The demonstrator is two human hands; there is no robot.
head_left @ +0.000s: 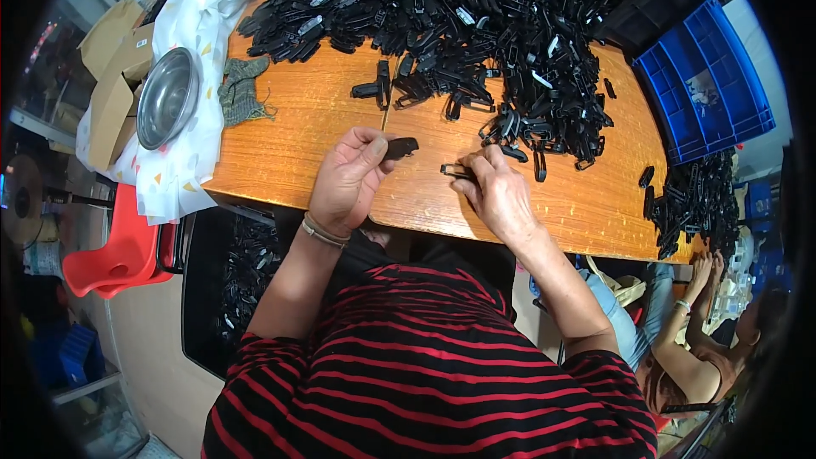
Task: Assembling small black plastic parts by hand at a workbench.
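Between the thumb and fingers of my left hand (350, 174) is a small black plastic part (400, 149), held just above the wooden table (297, 123). My right hand (495, 191) pinches a black frame-like plastic part (457, 172), with a light edge showing at its end. The two parts are apart, a short gap between them. Beyond both hands spreads a large heap of black plastic parts (425, 17), some with shiny silvery pieces. A few loose parts (378, 89) lie at the heap's near edge.
On the left, a metal bowl (168, 98) rests on a patterned plastic sheet (200, 8) beside a grey-green knitted cloth (244, 92). Blue crates (705, 81) stand at the right. Another person's hands (701, 276) are near a smaller pile (693, 204). A red chair (119, 246) stands left.
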